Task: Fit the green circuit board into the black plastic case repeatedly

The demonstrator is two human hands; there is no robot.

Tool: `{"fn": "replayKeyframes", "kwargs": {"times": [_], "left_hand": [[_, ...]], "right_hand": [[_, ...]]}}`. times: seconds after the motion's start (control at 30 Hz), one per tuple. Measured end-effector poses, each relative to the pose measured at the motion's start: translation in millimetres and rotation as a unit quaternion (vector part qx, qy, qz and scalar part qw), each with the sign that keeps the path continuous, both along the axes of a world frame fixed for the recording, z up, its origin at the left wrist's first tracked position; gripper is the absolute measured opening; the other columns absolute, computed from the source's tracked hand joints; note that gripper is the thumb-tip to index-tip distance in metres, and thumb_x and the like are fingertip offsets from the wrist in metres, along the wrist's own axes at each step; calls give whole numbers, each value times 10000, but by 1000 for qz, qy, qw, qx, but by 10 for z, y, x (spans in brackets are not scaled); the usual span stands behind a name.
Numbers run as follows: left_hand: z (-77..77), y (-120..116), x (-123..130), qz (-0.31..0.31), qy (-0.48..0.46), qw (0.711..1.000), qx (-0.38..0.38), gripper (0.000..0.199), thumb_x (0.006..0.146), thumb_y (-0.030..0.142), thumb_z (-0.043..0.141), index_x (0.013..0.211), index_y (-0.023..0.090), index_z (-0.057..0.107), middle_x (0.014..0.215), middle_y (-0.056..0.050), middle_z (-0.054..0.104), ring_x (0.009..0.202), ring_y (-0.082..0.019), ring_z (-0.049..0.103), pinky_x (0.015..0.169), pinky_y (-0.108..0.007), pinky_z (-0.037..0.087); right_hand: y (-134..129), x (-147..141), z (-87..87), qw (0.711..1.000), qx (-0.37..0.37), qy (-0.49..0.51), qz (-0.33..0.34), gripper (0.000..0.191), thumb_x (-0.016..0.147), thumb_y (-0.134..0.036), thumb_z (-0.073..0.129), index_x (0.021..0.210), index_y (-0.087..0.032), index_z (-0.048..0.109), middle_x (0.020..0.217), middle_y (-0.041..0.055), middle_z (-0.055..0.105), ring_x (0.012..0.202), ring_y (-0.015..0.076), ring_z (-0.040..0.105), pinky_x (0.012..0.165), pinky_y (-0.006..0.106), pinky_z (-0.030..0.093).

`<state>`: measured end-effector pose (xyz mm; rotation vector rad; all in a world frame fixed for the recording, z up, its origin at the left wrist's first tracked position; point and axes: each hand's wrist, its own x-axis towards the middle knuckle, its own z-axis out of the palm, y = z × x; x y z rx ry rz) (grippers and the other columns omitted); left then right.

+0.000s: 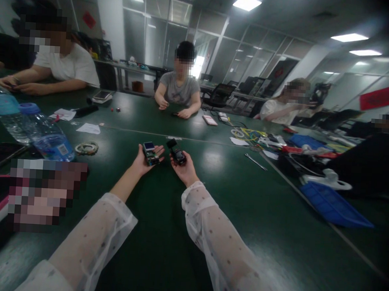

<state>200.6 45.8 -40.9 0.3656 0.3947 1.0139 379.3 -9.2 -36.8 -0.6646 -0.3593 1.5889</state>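
Note:
On the upturned palm of my left hand [142, 161] rests a small circuit board [152, 154] with a little screen at its top. My right hand [187, 169] has its fingers around a small black device [179, 157], whose dark square flap or panel [171, 143] stands up at the upper left. The two hands are side by side above the green table [157, 213], a short gap between them. Sheer white dotted sleeves cover both forearms.
Water bottles [51, 139] and a beaded ring [86, 148] stand or lie at left. A wrench [256, 161], cables [248, 134] and a blue tray [334, 206] are at right. Several people sit around the table.

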Motion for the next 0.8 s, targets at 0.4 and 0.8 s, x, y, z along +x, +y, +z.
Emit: {"fn": "replayKeyframes", "kwargs": {"times": [0.4,0.8], "left_hand": [[-26,28,8,-4,21,999,-31,692,891,666,223,1095,116,591,1020,-168,679,979,-275,652,828,-475,529],[-16,19,3,-20,27,999,-33,688,883,673,250,1104,115,587,1033,-166,672,999,-284,644,835,-495,527]], "right_hand": [[-58,-130,47,999,26,-22,11,195,760,-286,632,931,-203,588,889,26,666,858,171,650,684,299,592],[11,-106,-49,1000,15,-25,4,164,758,-259,659,887,-198,578,877,-8,655,843,128,641,748,256,579]]}}
